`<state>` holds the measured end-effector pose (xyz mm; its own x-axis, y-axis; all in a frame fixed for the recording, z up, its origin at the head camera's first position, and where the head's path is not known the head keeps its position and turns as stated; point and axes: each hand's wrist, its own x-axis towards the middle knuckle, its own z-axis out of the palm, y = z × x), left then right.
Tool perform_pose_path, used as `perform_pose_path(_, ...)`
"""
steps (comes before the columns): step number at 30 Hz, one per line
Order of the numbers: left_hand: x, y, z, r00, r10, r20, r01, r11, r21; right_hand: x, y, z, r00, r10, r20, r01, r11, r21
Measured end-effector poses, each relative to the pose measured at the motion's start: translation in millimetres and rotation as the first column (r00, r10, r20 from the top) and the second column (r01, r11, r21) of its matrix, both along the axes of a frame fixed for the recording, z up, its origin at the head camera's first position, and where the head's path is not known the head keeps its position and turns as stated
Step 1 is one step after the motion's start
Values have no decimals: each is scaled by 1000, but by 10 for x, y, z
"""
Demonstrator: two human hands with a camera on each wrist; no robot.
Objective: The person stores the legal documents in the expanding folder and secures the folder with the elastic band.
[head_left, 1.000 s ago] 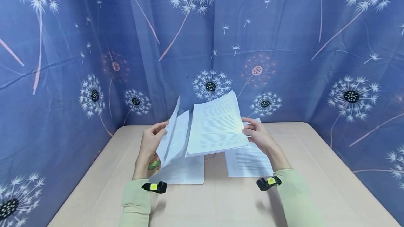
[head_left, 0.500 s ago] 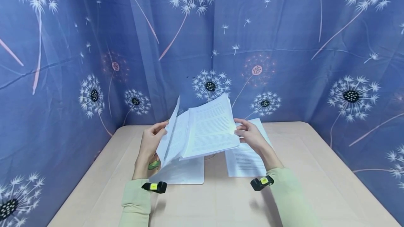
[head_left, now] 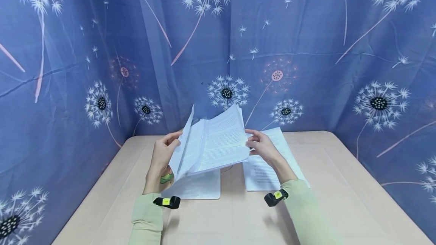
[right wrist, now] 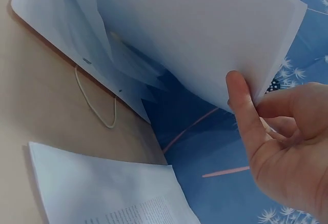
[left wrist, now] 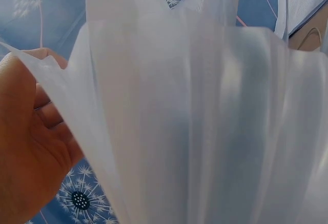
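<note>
A translucent expanding file folder (head_left: 207, 188) stands spread on the table, its thin pleated pockets (left wrist: 241, 116) filling the left wrist view. My left hand (head_left: 162, 152) pinches the raised left cover of the folder between thumb and fingers. In my right hand (head_left: 263, 147) is the right edge of a stack of printed papers (head_left: 225, 137), gripped with the thumb on one face. The stack is tilted, and its left part lies behind clear plastic inside the folder. In the right wrist view, the papers (right wrist: 205, 34) bend slightly above the folder.
A second stack of printed sheets (head_left: 260, 173) lies flat on the table, partly under my right forearm. An elastic cord (right wrist: 105, 125) loops out from the folder's edge. A blue dandelion-print curtain (head_left: 299, 48) encloses the back and sides of the table (head_left: 340, 199).
My right hand has moved left and slightly down with the papers, which now reach further into the folder. More of the lying stack shows. My left hand stays where it was.
</note>
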<state>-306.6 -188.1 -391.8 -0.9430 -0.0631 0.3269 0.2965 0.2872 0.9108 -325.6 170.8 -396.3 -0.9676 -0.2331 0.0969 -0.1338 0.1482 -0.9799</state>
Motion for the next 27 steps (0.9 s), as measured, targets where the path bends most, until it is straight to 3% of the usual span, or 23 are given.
perform_pose_path(14, 32, 5, 18, 1000, -11, 5, 11, 1000, 2, 107, -104, 127, 1000, 16, 10, -16, 1000, 21)
perform_pose_path(27, 1, 0, -16, 1000, 10, -8, -11, 1000, -22, 28, -348, -26, 997, 66, 29, -65, 997, -51)
